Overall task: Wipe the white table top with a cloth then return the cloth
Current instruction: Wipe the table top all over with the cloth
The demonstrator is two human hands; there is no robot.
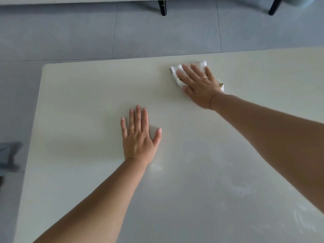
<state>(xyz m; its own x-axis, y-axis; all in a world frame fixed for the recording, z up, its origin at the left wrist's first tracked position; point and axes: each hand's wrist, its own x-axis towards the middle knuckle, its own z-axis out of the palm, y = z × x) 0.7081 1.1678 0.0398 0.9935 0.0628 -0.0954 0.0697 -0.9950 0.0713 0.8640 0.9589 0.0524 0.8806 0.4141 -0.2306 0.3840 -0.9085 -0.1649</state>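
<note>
The white table top (84,95) fills most of the view, its far edge and rounded far-left corner visible. A small white cloth (201,64) with a few green-brown marks lies near the far edge, right of centre. My right hand (198,85) presses flat on the cloth with straight, spread fingers, covering most of it. My left hand (138,135) rests flat on the bare table nearer to me, fingers straight and thumb out, well apart from the cloth.
Grey tiled floor (87,32) lies beyond and to the left of the table. Two dark furniture legs (162,7) stand on it at the top. A blurred grey shape (10,155) sits at the left edge. Faint smears (242,188) show on the near right table surface.
</note>
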